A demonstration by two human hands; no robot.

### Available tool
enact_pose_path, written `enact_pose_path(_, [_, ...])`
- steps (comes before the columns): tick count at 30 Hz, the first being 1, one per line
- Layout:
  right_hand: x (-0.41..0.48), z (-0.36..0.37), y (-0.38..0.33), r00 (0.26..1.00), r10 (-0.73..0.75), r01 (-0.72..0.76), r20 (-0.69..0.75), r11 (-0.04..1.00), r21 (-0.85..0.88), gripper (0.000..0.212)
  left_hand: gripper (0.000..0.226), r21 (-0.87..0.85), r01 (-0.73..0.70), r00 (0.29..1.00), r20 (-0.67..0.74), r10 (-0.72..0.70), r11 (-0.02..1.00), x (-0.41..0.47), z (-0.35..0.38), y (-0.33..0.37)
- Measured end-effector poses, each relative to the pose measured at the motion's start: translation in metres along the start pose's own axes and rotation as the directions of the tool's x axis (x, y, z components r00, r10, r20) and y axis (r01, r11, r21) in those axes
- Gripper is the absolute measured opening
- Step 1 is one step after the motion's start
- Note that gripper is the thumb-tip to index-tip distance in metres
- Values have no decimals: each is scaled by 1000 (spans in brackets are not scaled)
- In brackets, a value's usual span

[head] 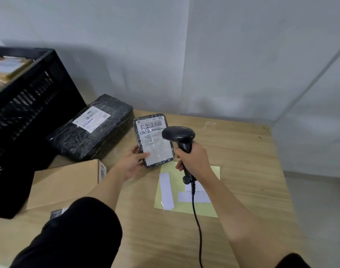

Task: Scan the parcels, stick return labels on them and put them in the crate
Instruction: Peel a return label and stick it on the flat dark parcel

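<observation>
My left hand (132, 161) grips the near left corner of a small black-wrapped parcel (154, 139) and tilts it up, its white barcode label facing me. My right hand (194, 159) holds a black barcode scanner (179, 135) by its handle, the head just right of the parcel's label. The scanner's cord runs down toward me. Under my right hand lies a yellow sheet (186, 206) bearing white return labels (166, 191). A black crate (28, 113) stands at the left with parcels inside.
A larger black-wrapped parcel (93, 128) with a white label leans beside the crate. A flat brown cardboard parcel (64, 184) lies in front of it. The wooden table (242, 171) ends at the right edge; grey walls stand behind.
</observation>
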State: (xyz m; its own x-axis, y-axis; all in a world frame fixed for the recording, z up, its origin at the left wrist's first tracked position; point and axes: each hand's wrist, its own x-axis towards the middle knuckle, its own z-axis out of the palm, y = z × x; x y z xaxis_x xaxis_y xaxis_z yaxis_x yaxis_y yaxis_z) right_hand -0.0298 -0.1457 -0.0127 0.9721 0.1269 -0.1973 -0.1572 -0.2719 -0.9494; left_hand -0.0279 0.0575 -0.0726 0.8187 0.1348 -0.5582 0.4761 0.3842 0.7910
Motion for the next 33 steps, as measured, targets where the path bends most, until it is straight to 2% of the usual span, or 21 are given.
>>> enact_pose_path(8, [-5, 7, -8, 997, -45, 42, -66, 998, -44, 20, 52, -2, -1, 998, 61, 1, 1000, 2, -9, 0])
enact_pose_path(27, [-6, 1, -6, 996, -63, 59, -70, 996, -63, 22, 47, -2, 8, 998, 61, -8, 1000, 5, -8, 1])
enact_pose_path(33, [-4, 0, -3, 995, -73, 71, -71, 997, -21, 19, 49, -10, 7, 998, 61, -7, 1000, 4, -5, 1])
